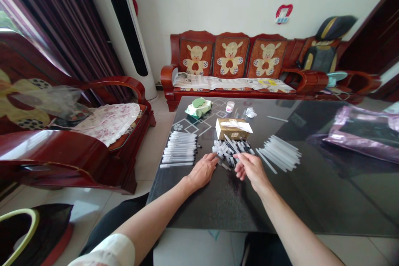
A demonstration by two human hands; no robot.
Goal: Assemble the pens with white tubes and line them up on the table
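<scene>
My right hand (251, 169) is closed around a slim pen (230, 143), which tilts up and away to the left over the pile. Palm down on the dark table, my left hand (202, 170) has its fingers stretched to the near left edge of a heap of short clear and black pen parts (222, 148), probably caps; nothing shows in its grasp. To the left lies a row of white pens (179, 149) with dark tips. Right of the heap is a stack of translucent white tubes (280, 153), one lying apart at its left side.
Behind the heap stands a gold tissue box (234, 129). Farther back are a green wipes pack (198, 108), a small white jar (230, 106), crumpled tissue (250, 112) and a lone tube (277, 119). A purple plastic bag (364, 133) covers the table's right side. A wooden sofa (229, 56) stands beyond.
</scene>
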